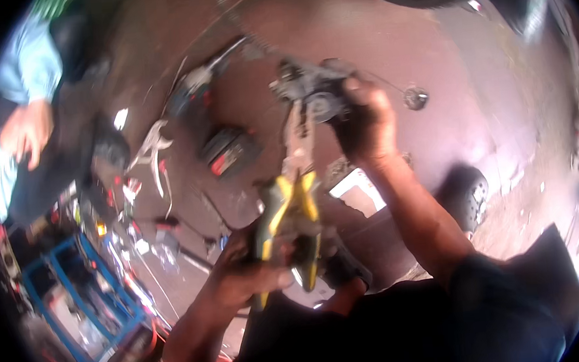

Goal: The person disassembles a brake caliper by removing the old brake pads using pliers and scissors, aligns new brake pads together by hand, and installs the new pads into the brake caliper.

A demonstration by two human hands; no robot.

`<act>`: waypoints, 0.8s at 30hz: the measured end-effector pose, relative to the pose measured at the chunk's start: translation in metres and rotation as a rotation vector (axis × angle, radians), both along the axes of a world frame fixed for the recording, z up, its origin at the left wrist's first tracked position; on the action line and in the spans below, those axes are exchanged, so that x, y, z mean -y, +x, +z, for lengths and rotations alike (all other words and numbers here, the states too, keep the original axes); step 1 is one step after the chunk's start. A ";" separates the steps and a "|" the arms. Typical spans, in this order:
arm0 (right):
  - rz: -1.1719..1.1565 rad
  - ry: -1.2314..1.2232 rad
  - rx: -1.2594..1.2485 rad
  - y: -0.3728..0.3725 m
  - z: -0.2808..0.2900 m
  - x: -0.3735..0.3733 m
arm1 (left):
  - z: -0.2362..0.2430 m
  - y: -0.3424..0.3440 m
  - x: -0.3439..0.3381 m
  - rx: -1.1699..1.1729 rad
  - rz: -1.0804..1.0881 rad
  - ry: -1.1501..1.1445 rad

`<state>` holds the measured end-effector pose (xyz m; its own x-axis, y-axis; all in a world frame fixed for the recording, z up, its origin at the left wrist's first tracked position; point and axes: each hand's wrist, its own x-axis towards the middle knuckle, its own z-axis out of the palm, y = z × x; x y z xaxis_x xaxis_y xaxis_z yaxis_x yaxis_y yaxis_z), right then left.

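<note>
Yellow-and-black pliers point(292, 211), blue toolbox point(84, 292)

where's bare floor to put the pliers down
Free: the floor right of the right hand, past the small round part, above the wheel. Crowded: left of the pliers, around the drill and blue toolbox.
</note>
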<state>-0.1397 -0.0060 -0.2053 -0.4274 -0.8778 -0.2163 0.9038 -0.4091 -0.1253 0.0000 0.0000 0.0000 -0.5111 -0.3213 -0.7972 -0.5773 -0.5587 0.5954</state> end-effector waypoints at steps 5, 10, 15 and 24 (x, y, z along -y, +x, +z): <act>-0.065 0.380 -0.348 -0.112 -0.037 -0.122 | -0.148 -0.018 -0.077 -0.294 -0.052 0.024; -0.058 0.400 -0.360 -0.106 -0.050 -0.111 | -0.223 0.062 -0.110 -0.192 0.185 -0.092; -0.046 0.417 -0.341 -0.108 -0.051 -0.111 | -0.237 0.082 -0.161 0.454 -0.001 -0.735; -0.032 0.469 -0.367 -0.087 -0.031 -0.094 | -0.285 0.151 -0.195 0.699 -0.207 -1.137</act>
